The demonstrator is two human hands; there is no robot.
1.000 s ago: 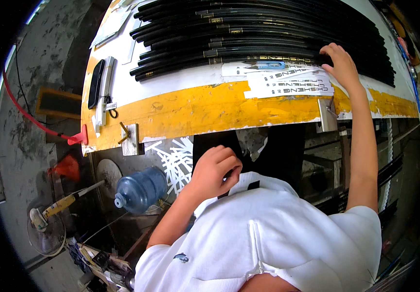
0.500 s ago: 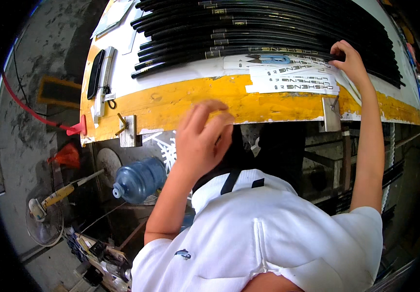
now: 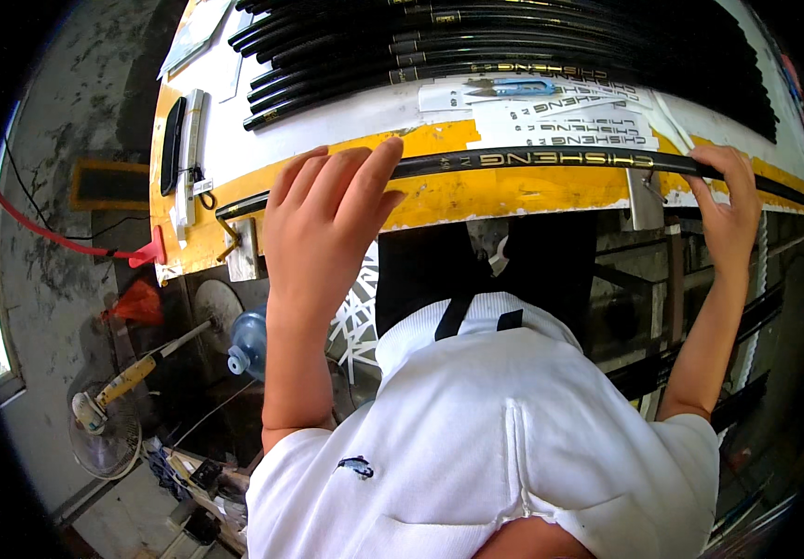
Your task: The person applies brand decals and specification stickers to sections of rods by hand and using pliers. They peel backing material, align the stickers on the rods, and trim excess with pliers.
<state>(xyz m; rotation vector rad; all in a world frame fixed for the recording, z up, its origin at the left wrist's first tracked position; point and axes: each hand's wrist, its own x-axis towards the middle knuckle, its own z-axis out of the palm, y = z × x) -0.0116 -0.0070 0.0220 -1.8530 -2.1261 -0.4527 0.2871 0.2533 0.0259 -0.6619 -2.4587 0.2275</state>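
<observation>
Fingers of the left hand (image 3: 323, 224) are spread open and laid against the near end of a long black rod (image 3: 551, 158), not closed round it. The rod is stretched along the yellow front edge of the surface (image 3: 495, 191), from this hand across to the right hand (image 3: 728, 200), which is curled over the far end in a loose grip. The step in hand seems to be drawing one rod toward the edge; a firmer closing of the left fingers would likely be called for. Beyond the rod, between the two hands, white rectangular label sheets (image 3: 597, 116) are lain flat with blue-handled snips (image 3: 513, 88) on them. Farther back, black rods (image 3: 476, 42) are stacked.
</observation>
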